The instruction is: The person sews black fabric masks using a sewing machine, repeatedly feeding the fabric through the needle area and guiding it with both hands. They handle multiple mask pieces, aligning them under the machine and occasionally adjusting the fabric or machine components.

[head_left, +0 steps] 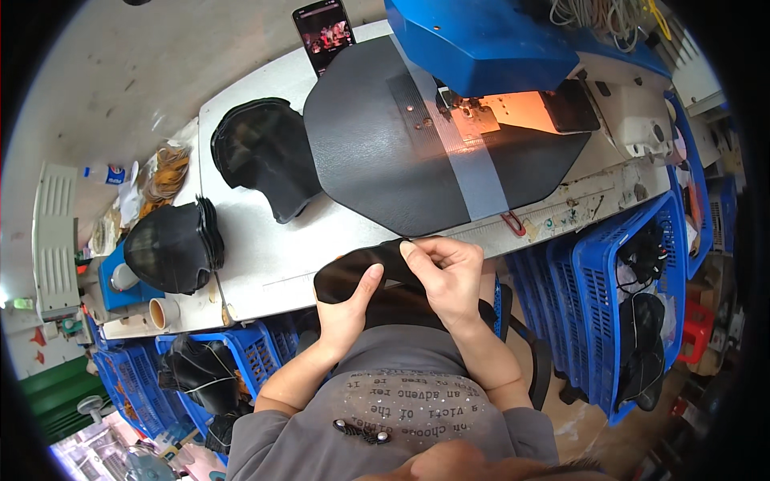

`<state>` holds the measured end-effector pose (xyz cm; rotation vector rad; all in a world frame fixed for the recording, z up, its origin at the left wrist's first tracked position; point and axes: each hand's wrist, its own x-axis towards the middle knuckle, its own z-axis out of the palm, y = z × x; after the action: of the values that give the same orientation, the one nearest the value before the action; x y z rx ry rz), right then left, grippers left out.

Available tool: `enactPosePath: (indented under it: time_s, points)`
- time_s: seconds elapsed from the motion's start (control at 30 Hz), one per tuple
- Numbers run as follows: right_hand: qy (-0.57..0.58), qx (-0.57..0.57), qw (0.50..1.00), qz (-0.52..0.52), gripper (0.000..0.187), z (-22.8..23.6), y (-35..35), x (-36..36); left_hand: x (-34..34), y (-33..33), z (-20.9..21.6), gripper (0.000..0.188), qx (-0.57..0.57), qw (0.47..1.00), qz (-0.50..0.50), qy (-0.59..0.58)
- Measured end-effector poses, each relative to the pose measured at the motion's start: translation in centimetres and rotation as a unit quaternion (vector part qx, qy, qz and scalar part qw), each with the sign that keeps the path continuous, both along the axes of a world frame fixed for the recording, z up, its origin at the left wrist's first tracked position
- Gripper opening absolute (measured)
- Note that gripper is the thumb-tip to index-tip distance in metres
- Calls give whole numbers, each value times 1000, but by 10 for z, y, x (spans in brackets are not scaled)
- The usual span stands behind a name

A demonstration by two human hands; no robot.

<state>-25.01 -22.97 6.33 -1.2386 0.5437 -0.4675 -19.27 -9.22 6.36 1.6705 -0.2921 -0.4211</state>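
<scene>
1 black piece (343, 276): thin, smooth, brownish sheen on its face, rounded at the left end, with a dark upper edge; held between the 2 hands, at the near edge of the table (265, 248). Its near right outline merges with the dark area behind it and cannot be told.

Left hand (343, 319): gripping the left part, thumb raised and laid over the face, fingers hidden beneath. Right hand (449, 276): closed in a pinch, thumb and index finger at the upper right edge, the other fingers curled. Both forearms bend inward, hands near each other.

Beyond the hands, far side: 1 black board (361, 136), many-sided, crossed by 1 grey strip (484, 191); 1 blue machine (481, 48) above it, lit orange below; 1 phone (325, 40), leaning, screen on.

Left: 2 stacks of black pieces, 1 beside the board (257, 148), 1 farther left (167, 248); 1 tape roll (163, 313) at the near edge.

Right, below table level: blue crates (592, 297) with black goods.
</scene>
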Motion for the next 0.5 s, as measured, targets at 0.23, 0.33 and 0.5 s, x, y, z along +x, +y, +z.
enactPosePath:
  time_s: [0.23, 0.33, 0.5]
  points:
    - [-22, -30, 999, -15, 7, -1, 2, 2, 1, 0, -2, 13, -6, 1000, -13, -1]
    - [-25, -45, 999, -19, 9, -4, 4, 1, 2, -2, 1, 14, -9, 1000, -12, 3]
    - [-24, -66, 997, 22, 12, -5, -3, -3, -1, 0, -4, 15, -11, 1000, 1, -9]
